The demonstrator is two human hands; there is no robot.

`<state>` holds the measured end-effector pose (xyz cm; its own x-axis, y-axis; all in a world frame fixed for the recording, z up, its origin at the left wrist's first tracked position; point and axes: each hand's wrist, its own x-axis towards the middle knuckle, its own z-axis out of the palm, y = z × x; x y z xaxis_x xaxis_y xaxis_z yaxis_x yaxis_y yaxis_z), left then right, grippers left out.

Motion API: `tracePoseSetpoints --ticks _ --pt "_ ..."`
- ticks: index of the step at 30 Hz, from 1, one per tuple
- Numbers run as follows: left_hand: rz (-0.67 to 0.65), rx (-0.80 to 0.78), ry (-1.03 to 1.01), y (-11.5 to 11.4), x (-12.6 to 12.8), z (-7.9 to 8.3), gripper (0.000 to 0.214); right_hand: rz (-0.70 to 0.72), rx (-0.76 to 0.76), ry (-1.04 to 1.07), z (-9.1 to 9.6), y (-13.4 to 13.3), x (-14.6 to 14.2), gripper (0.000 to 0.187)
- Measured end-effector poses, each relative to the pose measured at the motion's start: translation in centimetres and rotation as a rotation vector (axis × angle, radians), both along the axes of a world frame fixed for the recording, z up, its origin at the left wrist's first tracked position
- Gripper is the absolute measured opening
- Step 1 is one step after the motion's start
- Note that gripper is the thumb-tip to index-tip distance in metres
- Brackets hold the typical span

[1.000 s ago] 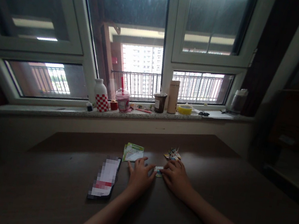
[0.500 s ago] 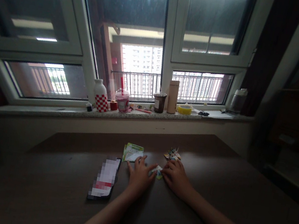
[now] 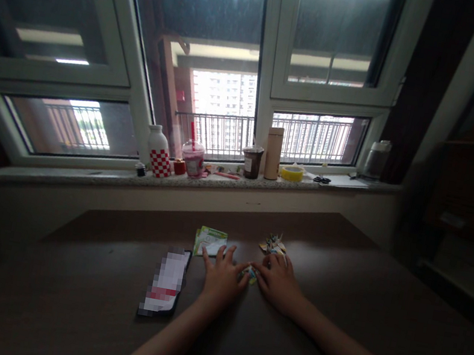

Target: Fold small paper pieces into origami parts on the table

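Together left hand [image 3: 222, 277] and right hand [image 3: 279, 280] press the folded paper [image 3: 250, 274] — axis unreadable.

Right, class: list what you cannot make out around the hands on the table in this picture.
Head view:
- Paper: mostly covered by left hand and right hand; shape and grip unclear.
- Phone screen: pixelated.
- Cards: print too small.
- Scraps: too small and dim to identify.
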<state>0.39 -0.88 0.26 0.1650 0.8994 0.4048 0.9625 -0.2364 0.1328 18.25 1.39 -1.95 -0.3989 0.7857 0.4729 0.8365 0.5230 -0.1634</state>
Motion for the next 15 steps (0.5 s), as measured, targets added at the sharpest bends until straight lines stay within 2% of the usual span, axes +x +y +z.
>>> tracePoseSetpoints --ticks 7,15 --pt "-0.006 0.035 0.044 -0.1 0.0 0.2 0.030 -0.030 0.005 0.004 1.1 -0.3 0.2 0.019" --pt "0.014 0.048 0.060 -0.3 0.1 0.2 0.030 -0.082 0.030 -0.035 1.9 -0.7 0.4 0.018"
